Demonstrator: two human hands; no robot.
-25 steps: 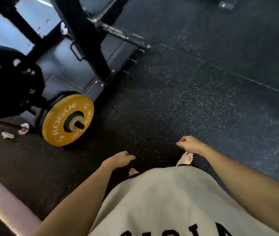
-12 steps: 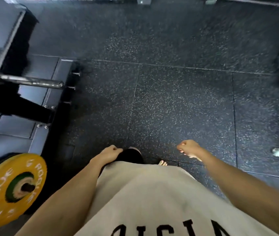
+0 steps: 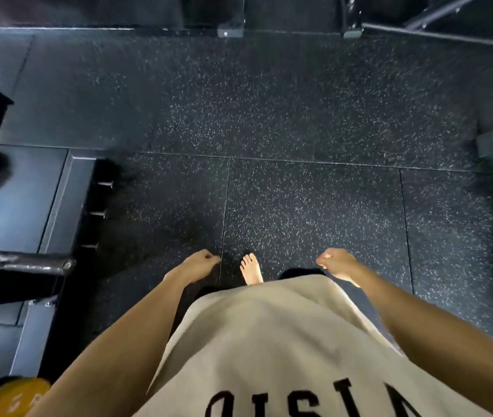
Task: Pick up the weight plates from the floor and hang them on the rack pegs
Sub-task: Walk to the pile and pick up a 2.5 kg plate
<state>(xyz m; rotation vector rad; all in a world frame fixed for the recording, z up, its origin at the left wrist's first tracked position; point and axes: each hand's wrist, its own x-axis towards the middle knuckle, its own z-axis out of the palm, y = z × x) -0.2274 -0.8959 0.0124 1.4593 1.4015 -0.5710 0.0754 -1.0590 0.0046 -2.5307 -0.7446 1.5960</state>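
- Grip state: the left hand (image 3: 200,263) and the right hand (image 3: 337,264) hang loosely curled at the person's sides — neither has hold of anything.
- Task item: one yellow weight plate (image 3: 7,397) shows only as a sliver at the lower left corner; whether it sits on the floor or on a peg cannot be told. No other plate is in view.
- Step in hand, as judged: walking to locate the next plate. Scan the speckled rubber floor (image 3: 299,115) ahead and to the right, where the picture is blurred, before bending.
- Recommended approach: square up to the plate, grasp its rim with both hands, and lift it clear before turning toward the rack.
- Surroundings: a steel bar end (image 3: 58,264) projects from the left, near the left hand — keep clear of it. Small pins (image 3: 100,214) jut from the platform edge (image 3: 64,206). A bare foot (image 3: 251,270) is exposed; a dropped plate is a hazard.
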